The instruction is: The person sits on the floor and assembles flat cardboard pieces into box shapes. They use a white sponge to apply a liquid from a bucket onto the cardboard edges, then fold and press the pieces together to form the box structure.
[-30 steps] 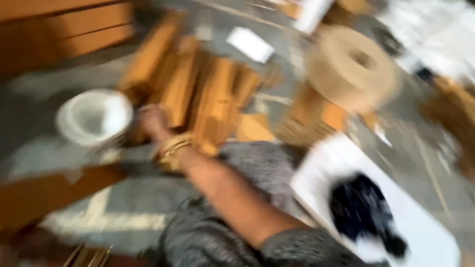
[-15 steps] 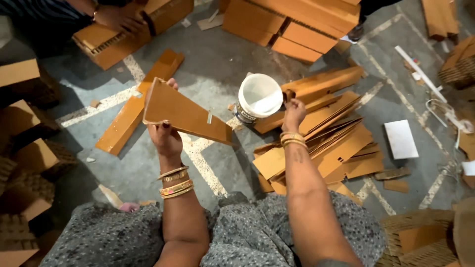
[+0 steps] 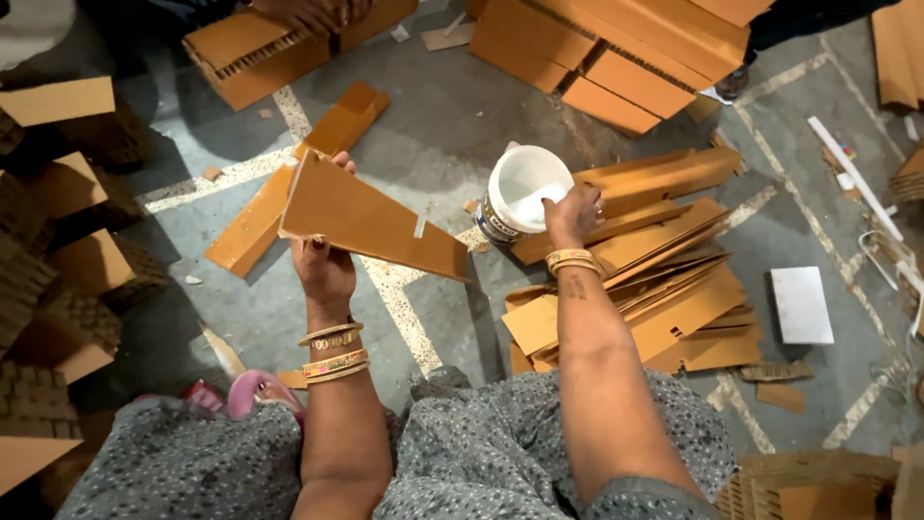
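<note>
Corrugated brown cardboard, cut pieces, on a grey concrete floor [image 3: 452, 125] with pale painted lines.

1. Stacked boards [image 3: 626, 48]: thick honeycomb slabs, well beyond the right hand, across the floor. A second slab [image 3: 260, 53] lies far beyond the left hand, under another person's hand [image 3: 308, 12].
2. Pile of flat cut pieces [image 3: 664, 279]: loose, fanned, just below and to the outer side of the right hand. Risk, as a judgement: the sheets overlap loosely, so a nudge from the forearm could slide them.
3. Triangular panel [image 3: 371, 220]: held up off the floor by the left hand [image 3: 322, 270], grip clamped on its lower edge near the broad end, thumb over the face. The long point juts toward the right hand, unsupported. Risk: held at one end only, the panel could sag or twist out of the grip, or its tip could knock the tub.
4. Long strip [image 3: 289, 183]: flat on the floor, beyond the left hand, partly hidden by the panel.
5. White tub [image 3: 520, 193]: open, tilted, white contents inside, resting against the pile. Right hand [image 3: 575, 214] is at its rim, fingertips bent over or into the opening; whether the grip closes on anything cannot be told. Risk: the tub leans on its side, so pressure on the rim could tip it and spill onto the cardboard.
6. White flat block [image 3: 801, 305]: on the floor, well outward of the right hand.
</note>
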